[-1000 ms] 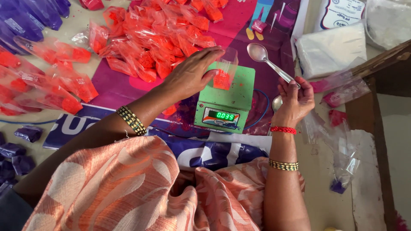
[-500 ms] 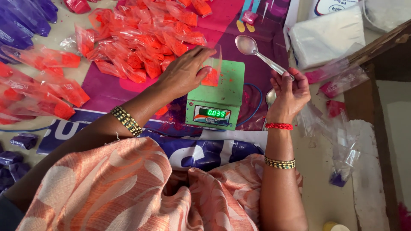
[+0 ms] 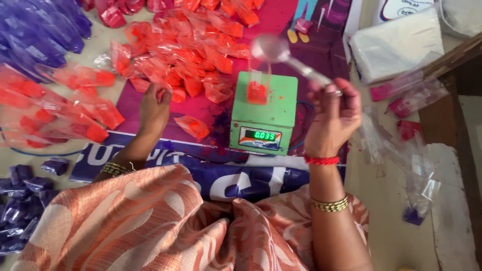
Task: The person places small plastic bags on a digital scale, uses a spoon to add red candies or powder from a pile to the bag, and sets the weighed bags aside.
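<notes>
— What is the setting?
— A floor spread with a purple and blue printed sheet (image 3: 211, 173), seen from above over a lap in peach patterned cloth (image 3: 150, 226).

— How is the right hand posed?
— The right hand (image 3: 334, 118) is raised on an upright forearm, wrist wearing a red thread and a gold bangle. Its fingers are curled shut, pinching the handle of a metal spoon (image 3: 288, 57). The blurred bowl sticks out beyond the fingertips, above the far edge of a green weighing scale (image 3: 263, 113).

— And the left?
— The left hand (image 3: 154, 108) reaches forward, palm down, fingers bent together. The fingertips rest at the near edge of a heap of orange powder packets (image 3: 196, 60); whether they grip one I cannot tell. One packet (image 3: 192, 126) lies just beside the hand, toward the scale.

— What sits on the scale?
— A small clear pouch (image 3: 257, 90) stands on it, orange powder in its bottom.

— Farther out?
— Purple packets (image 3: 45, 30) lie beyond the left fingers, empty clear bags (image 3: 396, 145) past the right hand.
</notes>
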